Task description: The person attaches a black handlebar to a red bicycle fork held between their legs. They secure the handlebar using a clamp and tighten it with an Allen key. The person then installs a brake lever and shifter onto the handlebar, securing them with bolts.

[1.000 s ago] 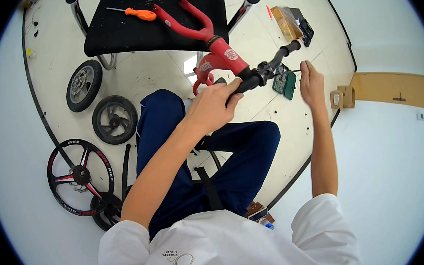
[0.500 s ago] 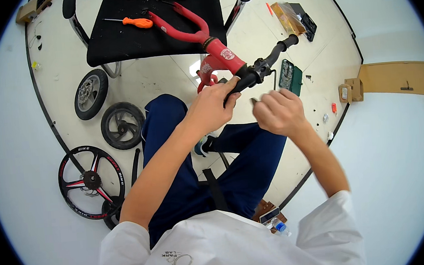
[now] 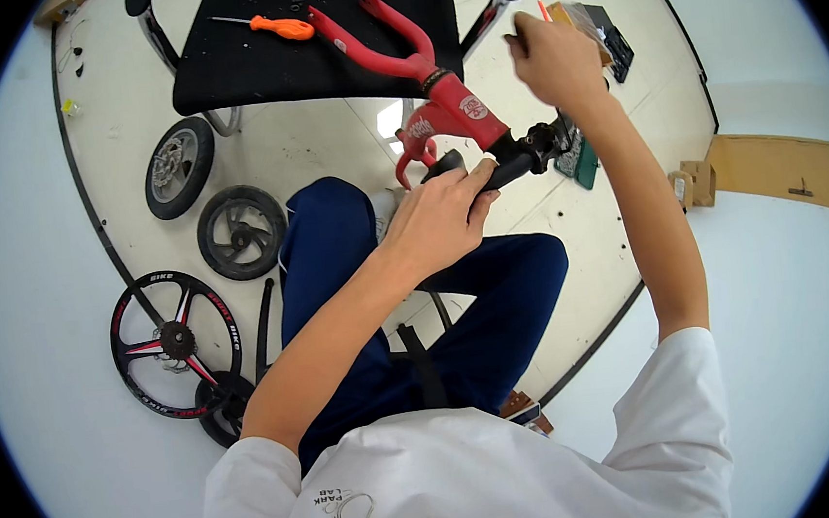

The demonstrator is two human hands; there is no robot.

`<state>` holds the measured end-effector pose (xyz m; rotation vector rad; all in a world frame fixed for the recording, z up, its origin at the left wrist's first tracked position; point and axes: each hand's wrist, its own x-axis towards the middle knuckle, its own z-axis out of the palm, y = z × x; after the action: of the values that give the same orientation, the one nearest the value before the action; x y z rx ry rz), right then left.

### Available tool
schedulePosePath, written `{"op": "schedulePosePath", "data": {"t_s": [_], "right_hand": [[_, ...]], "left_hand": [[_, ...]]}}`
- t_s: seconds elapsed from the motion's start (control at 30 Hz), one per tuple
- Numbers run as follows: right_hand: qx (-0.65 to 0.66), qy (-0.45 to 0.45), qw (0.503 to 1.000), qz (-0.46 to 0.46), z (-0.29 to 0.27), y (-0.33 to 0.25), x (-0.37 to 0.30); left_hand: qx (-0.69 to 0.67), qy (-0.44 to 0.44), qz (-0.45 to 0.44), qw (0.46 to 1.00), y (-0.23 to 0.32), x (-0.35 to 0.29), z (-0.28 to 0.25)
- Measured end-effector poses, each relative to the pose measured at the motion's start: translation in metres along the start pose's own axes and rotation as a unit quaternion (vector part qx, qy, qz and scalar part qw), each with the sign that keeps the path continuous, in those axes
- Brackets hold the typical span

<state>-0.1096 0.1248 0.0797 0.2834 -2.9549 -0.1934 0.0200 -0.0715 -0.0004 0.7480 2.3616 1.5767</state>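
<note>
My left hand (image 3: 440, 216) is closed around the near side of a black handlebar (image 3: 510, 167), at the end of a red bicycle frame part (image 3: 451, 110) with a forked end. The fork's prongs (image 3: 388, 52) rest on the seat of a black chair (image 3: 253, 67). My right hand (image 3: 560, 61) is a fist, raised beyond the handlebar clamp (image 3: 544, 142). A dark tip pokes out at its fingers, but what it holds is mostly hidden. My right forearm covers the handlebar's far side. An orange-handled screwdriver (image 3: 281, 27) lies on the chair beside the fork.
On the floor to the left are two small black-tyred wheels (image 3: 179, 168) (image 3: 241, 232) and a larger spoked wheel (image 3: 177, 341) with a sprocket. A green tool case (image 3: 581, 166) lies behind my right forearm. Farther right stand cardboard boxes (image 3: 700, 183).
My right hand has swung up and away from beside the handlebar to beyond the clamp. The handlebar and frame have shifted slightly right in view; my left hand keeps its hold.
</note>
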Motion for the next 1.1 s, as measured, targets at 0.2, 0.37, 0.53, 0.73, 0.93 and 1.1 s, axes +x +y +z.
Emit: {"op": "schedulePosePath", "data": {"t_s": [0.2, 0.37, 0.53, 0.73, 0.93, 1.1], "right_hand": [[0.121, -0.117, 0.985, 0.036, -0.016, 0.048, -0.025], [0.016, -0.062, 0.981, -0.182, -0.035, 0.057, -0.046], [-0.089, -0.084, 0.917, -0.38, -0.061, 0.07, -0.03], [-0.085, -0.088, 0.907, -0.402, -0.048, 0.084, -0.026], [-0.004, 0.019, 0.982, -0.187, -0.023, 0.091, -0.105], [-0.048, 0.071, 0.989, 0.117, -0.022, 0.034, -0.187]], "left_hand": [[-0.01, -0.015, 0.005, 1.0, 0.003, 0.007, -0.002], [-0.006, -0.033, -0.009, 0.999, 0.005, 0.008, -0.015], [-0.019, -0.042, -0.008, 0.999, 0.002, 0.005, -0.02], [-0.002, -0.037, -0.016, 0.999, 0.002, 0.004, -0.022], [0.009, -0.049, -0.02, 0.999, 0.002, 0.006, -0.028], [0.023, -0.021, 0.006, 0.999, 0.003, 0.012, -0.011]]}}
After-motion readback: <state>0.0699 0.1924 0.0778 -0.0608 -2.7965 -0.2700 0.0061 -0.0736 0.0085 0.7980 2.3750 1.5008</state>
